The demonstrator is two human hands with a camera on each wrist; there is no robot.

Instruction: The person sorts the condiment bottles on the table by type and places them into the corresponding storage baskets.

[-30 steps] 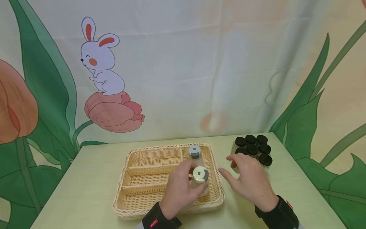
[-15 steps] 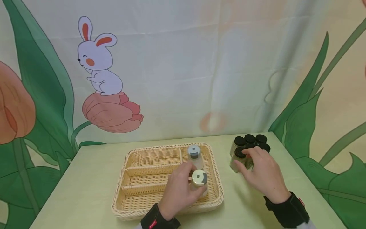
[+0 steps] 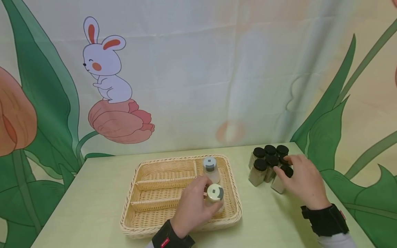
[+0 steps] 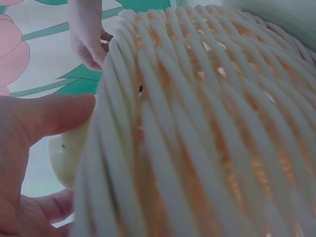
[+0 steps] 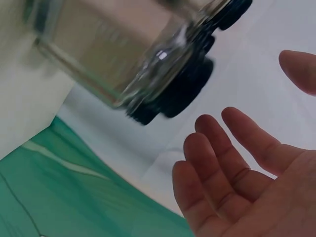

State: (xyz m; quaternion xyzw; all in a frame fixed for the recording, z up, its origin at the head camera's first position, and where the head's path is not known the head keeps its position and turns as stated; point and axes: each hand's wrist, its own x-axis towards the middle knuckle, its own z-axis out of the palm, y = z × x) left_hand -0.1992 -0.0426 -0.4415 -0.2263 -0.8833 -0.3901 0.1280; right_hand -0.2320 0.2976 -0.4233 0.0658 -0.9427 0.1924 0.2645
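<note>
My left hand (image 3: 193,208) grips a clear jar with a cream lid (image 3: 215,192) in the right compartment of the wicker basket (image 3: 136,231). Behind it in that compartment stands another clear jar with a blue-grey lid (image 3: 212,172). In the left wrist view the basket's woven rim (image 4: 163,123) covers most of the jar. My right hand (image 3: 307,182) is at the front right of a cluster of black-lidded jars, with thumb and fingers spread around the lid of one brownish jar (image 3: 278,185). The right wrist view shows the fingers apart from the jars (image 5: 113,49).
Several black-lidded jars (image 3: 258,175) stand close together on the pale table (image 3: 260,220), near its back right corner. Wicker dividers (image 3: 155,204) split the basket's left side into compartments. A printed curtain (image 3: 186,86) hangs behind the table.
My right hand has moved right, past the front left black-lidded jar to the front right one. The left hand stays on the cream-lidded jar.
</note>
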